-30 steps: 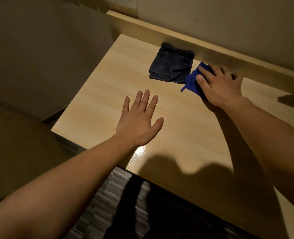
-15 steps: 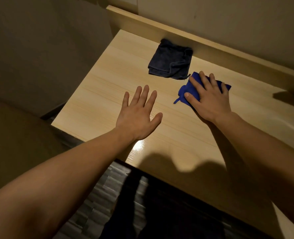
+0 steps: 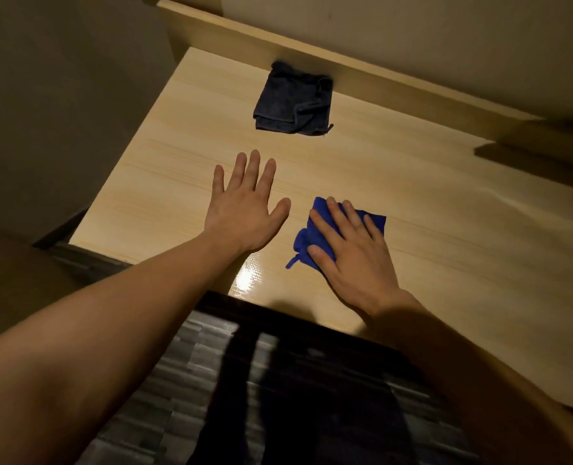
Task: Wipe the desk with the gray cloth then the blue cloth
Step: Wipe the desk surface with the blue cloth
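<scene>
A folded gray cloth (image 3: 293,102) lies on the light wooden desk (image 3: 446,203), close to the raised back ledge. My right hand (image 3: 349,253) presses flat on a crumpled blue cloth (image 3: 307,241) near the desk's front edge; part of the cloth is hidden under the palm. My left hand (image 3: 245,206) rests flat on the desk just left of it, fingers spread, holding nothing.
A raised wooden ledge (image 3: 379,78) runs along the back of the desk against the wall. Another wall (image 3: 60,112) borders the desk's left end. Dark striped flooring (image 3: 194,380) lies below the front edge. A shadowed object (image 3: 540,156) sits at far right.
My right hand has dragged the blue cloth from the back ledge, next to the gray cloth, toward the front edge of the desk. The left hand stayed put.
</scene>
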`<move>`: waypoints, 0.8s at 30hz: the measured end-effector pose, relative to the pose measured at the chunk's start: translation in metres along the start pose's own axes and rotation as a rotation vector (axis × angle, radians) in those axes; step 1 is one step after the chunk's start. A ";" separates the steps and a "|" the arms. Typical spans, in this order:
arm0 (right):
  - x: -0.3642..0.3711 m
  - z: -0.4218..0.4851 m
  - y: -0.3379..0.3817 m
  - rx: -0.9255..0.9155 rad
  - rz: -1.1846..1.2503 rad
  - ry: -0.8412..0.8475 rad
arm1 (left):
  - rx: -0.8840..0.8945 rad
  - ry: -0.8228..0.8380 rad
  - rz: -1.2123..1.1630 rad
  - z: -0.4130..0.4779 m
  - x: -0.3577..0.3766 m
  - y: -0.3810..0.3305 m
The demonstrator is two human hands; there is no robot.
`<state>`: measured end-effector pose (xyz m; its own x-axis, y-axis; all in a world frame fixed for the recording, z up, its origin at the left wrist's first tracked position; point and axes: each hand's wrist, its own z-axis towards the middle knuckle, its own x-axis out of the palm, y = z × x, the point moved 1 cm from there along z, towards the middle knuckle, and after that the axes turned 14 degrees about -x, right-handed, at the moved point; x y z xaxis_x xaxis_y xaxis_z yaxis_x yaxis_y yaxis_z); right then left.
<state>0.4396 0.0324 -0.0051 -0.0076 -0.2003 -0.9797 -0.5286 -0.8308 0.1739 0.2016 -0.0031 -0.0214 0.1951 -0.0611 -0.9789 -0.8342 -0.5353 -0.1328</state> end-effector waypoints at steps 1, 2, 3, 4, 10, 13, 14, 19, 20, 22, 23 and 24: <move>0.002 -0.009 0.009 -0.015 0.002 0.002 | 0.002 0.008 0.003 0.000 -0.001 0.000; 0.004 -0.017 0.017 -0.028 0.009 0.003 | 0.004 0.017 0.005 0.000 -0.002 0.000; 0.005 -0.025 0.025 -0.040 0.016 0.009 | 0.004 0.026 0.005 0.000 -0.004 0.000; 0.006 -0.033 0.032 -0.050 0.022 0.017 | 0.005 0.032 0.004 0.000 -0.006 0.000; 0.011 -0.063 0.056 -0.102 0.169 -0.091 | 0.162 -0.062 -0.075 -0.013 -0.017 -0.023; 0.004 -0.073 0.060 -0.119 0.325 -0.223 | 0.162 -0.029 -0.156 -0.014 -0.019 -0.053; 0.000 -0.077 0.060 -0.102 0.424 -0.263 | 0.155 -0.015 -0.167 -0.013 -0.018 -0.061; -0.039 -0.073 0.037 0.230 1.211 -0.351 | 0.078 0.044 -0.080 -0.014 0.000 -0.075; -0.048 -0.068 0.026 0.257 1.229 -0.413 | 0.077 0.035 -0.046 -0.014 0.004 -0.075; -0.065 -0.052 -0.002 0.276 1.183 -0.500 | 0.076 0.025 -0.017 -0.013 0.007 -0.075; -0.074 -0.041 -0.017 0.269 1.131 -0.514 | 0.076 0.022 -0.012 -0.012 0.007 -0.075; -0.079 -0.029 -0.036 0.253 1.038 -0.516 | 0.075 0.017 -0.009 -0.012 0.007 -0.076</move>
<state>0.4837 0.0630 0.0694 -0.8422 -0.4371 -0.3156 -0.2196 -0.2564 0.9413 0.2725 0.0267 -0.0161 0.2105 -0.0714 -0.9750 -0.8687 -0.4710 -0.1531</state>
